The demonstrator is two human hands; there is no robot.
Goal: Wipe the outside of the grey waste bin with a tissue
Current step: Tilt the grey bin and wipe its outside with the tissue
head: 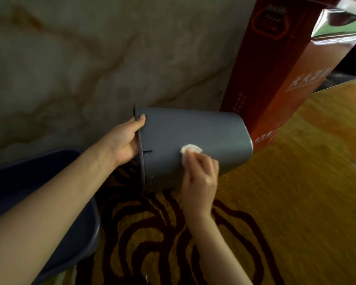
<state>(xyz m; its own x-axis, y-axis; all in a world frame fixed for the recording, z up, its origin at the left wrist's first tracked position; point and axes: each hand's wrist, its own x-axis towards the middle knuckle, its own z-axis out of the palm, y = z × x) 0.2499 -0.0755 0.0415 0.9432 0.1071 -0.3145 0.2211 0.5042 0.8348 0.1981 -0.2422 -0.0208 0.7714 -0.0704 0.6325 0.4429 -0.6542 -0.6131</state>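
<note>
Smooth grey bin (pixel 193 136), tipped sideways

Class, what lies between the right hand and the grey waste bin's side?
In the head view, a white tissue lies pressed between the right hand and the grey waste bin.

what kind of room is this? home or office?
Probably a home interior, at floor level. Cues: a gold patterned carpet, a marble-look wall, and a tall red printed carton standing behind the grey waste bin. Can't rule out an office.
</note>
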